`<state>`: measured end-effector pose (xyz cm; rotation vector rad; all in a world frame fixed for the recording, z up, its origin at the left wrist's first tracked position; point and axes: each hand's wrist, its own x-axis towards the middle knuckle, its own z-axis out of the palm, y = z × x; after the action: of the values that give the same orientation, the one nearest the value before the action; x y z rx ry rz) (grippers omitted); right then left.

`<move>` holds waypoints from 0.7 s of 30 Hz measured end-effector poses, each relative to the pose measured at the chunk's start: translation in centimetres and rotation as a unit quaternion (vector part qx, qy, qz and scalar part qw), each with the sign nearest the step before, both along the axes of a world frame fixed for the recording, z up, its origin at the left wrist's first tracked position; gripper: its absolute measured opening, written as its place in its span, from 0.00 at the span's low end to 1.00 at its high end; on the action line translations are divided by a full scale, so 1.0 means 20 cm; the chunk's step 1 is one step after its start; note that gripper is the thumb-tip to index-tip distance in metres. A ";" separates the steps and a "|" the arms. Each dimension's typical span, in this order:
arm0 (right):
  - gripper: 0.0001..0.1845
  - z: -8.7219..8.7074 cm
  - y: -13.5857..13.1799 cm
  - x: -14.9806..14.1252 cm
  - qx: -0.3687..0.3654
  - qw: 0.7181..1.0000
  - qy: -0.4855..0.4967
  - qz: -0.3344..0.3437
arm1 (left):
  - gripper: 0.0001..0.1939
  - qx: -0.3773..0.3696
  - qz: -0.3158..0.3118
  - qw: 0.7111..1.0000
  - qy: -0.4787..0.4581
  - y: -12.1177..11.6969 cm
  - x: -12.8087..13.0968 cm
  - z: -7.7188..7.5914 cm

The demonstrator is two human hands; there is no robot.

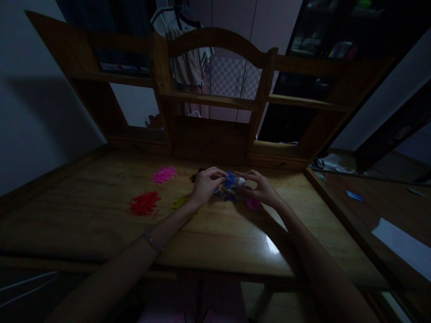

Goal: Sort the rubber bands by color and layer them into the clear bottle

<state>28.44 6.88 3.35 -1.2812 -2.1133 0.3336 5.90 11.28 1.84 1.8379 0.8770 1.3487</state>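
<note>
No legible text, numbers or brands. White item (241,181) near dial centre: too small, dim. Blue card (354,196), 3 o'clock; pale sheet (404,246), 4 o'clock: nothing readable.

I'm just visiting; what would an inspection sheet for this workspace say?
Surface: glossy light-brown wooden desk
Job's things: loose blue strands; small whitish object, details unclear
Clutter: red strand pile, pink strand pile, yellow strand pile, dark tangle, magenta cup-like object
Hands: left hand at blue strands, right hand at whitish object; grips unclear
Cables: thin white lines, lower left; possibly cord
Surroundings: hanging clothes, brown wooden shelving, pinkish cabinet doors, white sheet
</note>
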 end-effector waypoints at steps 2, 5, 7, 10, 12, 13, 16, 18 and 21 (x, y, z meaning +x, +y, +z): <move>0.31 0.00 0.00 0.00 -0.002 1.000 0.004 0.000 | 0.05 0.021 -0.006 1.000 0.007 0.00 0.00 0.00; 0.31 0.00 0.00 0.01 -0.005 1.000 0.004 -0.008 | 0.08 0.028 -0.025 0.999 0.033 0.00 0.00 0.00; 0.31 0.00 0.01 0.02 -0.002 1.000 0.003 -0.016 | 0.11 0.031 -0.047 0.997 0.055 -0.01 0.00 0.01; 0.31 -0.01 0.01 0.05 0.011 1.000 0.002 -0.022 | 0.13 0.033 -0.090 0.992 0.079 -0.02 -0.01 0.02; 0.30 0.00 0.01 0.06 0.016 1.000 0.000 -0.025 | 0.14 0.030 -0.102 0.990 0.091 -0.02 -0.01 0.02; 0.30 0.00 0.01 0.06 0.017 1.000 -0.002 -0.025 | 0.15 0.028 -0.103 0.990 0.094 -0.02 -0.01 0.02; 0.31 0.00 0.01 0.05 0.015 1.000 0.002 -0.017 | 0.14 0.042 -0.088 0.991 0.087 -0.02 -0.01 0.00; 0.31 0.00 0.01 0.04 0.015 1.000 0.007 -0.007 | 0.11 0.072 -0.071 0.993 0.069 -0.01 0.00 -0.01; 0.31 0.00 0.01 0.03 0.014 1.000 0.010 0.006 | 0.07 0.113 -0.046 0.992 0.040 0.00 0.00 -0.01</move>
<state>28.98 7.07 3.41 -1.2441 -2.1018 0.3199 5.84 11.31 1.67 2.0908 0.6930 1.3701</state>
